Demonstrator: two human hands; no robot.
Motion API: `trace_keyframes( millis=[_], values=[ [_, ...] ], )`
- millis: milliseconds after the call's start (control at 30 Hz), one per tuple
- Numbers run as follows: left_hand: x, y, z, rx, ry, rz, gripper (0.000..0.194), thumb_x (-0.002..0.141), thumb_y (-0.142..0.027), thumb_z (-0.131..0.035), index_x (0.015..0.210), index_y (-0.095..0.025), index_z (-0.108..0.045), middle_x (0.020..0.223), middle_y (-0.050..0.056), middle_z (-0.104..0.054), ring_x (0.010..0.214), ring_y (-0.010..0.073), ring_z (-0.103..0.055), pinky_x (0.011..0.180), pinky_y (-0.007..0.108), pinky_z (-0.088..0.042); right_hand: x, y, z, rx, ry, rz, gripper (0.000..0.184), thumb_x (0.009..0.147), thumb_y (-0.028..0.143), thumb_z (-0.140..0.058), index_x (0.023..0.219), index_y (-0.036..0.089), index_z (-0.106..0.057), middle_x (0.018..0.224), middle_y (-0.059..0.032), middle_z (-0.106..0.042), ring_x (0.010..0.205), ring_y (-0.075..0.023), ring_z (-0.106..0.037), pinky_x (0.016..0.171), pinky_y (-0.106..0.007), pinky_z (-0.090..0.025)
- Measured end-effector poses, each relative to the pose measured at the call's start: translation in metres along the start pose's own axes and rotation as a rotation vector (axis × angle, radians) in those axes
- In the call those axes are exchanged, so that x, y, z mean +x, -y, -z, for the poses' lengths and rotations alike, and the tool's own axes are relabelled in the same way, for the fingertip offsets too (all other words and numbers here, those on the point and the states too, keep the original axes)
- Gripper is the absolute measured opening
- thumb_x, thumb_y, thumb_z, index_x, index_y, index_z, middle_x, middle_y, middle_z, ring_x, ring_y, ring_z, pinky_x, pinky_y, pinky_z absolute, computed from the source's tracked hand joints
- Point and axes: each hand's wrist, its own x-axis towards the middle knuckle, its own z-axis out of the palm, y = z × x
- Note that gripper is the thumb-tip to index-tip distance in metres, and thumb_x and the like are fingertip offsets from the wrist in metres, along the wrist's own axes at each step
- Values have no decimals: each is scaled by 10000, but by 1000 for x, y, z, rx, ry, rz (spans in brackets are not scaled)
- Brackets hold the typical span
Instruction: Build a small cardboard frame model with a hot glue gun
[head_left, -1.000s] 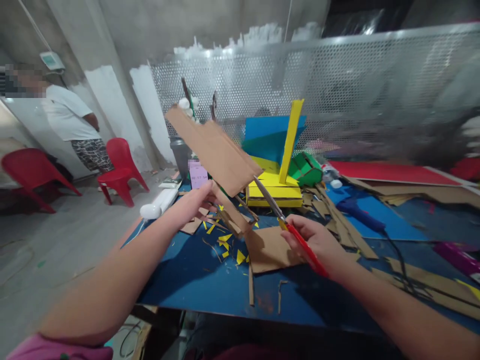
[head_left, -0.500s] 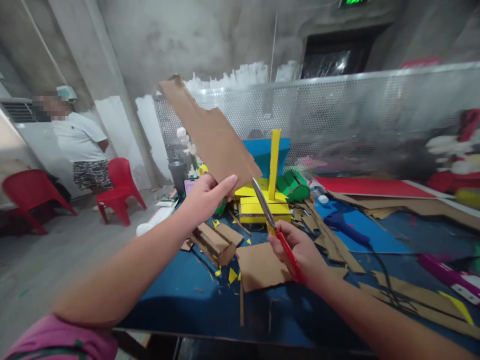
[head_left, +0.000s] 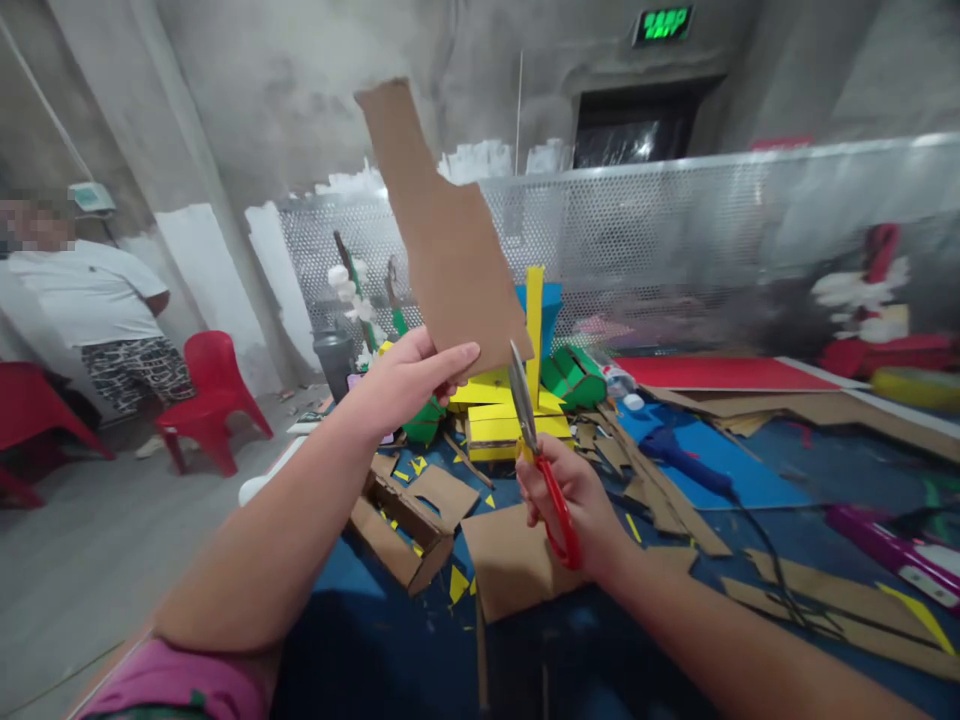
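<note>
My left hand (head_left: 420,380) pinches the lower edge of an irregular piece of brown cardboard (head_left: 457,255), held upright above the table. Red-handled scissors (head_left: 556,510) are gripped in my right hand (head_left: 581,495), their blades pointing up at the cardboard's lower right corner. Whether the blades touch the cardboard, I cannot tell. Behind the hands stands a yellow box-like piece (head_left: 499,430) with a tall yellow strip (head_left: 534,335). Below lie a flat cardboard sheet (head_left: 502,575) and an open cardboard box (head_left: 405,535).
A blue glue gun (head_left: 682,462) with its cord rests on a blue sheet (head_left: 750,480) at the right. Nearby are a green piece (head_left: 574,378), a plastic bottle (head_left: 622,385) and cardboard strips (head_left: 660,480). A person (head_left: 97,300) stands at the left by red chairs (head_left: 214,400).
The cardboard has turned more upright in my left hand. The scissors have tilted more upright and stay close to its lower right corner. The view has shifted slightly right.
</note>
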Motion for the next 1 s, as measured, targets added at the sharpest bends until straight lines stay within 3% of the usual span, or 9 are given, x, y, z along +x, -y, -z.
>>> trace_keyframes(
  millis=[167,533,1000],
  values=[
    [4,1,-4,1,48,12,425,924,-554,-800,810,-209,-580,692,-19,-558,577,109,-508,531,261,-428,2,7,3,-46,-27,-34,518,899,712,-791,830,277,-518,606,93,-510,446,-117,-508,438,-259,-462],
    [2,1,5,-20,17,100,428,855,-559,-864,870,-194,-640,736,-12,-608,587,112,-563,550,251,-495,-2,12,-1,-135,-46,5,443,907,615,-771,791,274,-513,620,69,-513,479,-126,-470,462,-279,-398],
    [6,10,4,-30,37,98,403,904,-524,-846,1078,-189,-708,901,30,-689,673,112,-585,633,252,-588,3,10,-2,-167,-85,-29,457,896,614,-765,761,289,-474,555,84,-458,472,-135,-449,457,-275,-365]
  ],
)
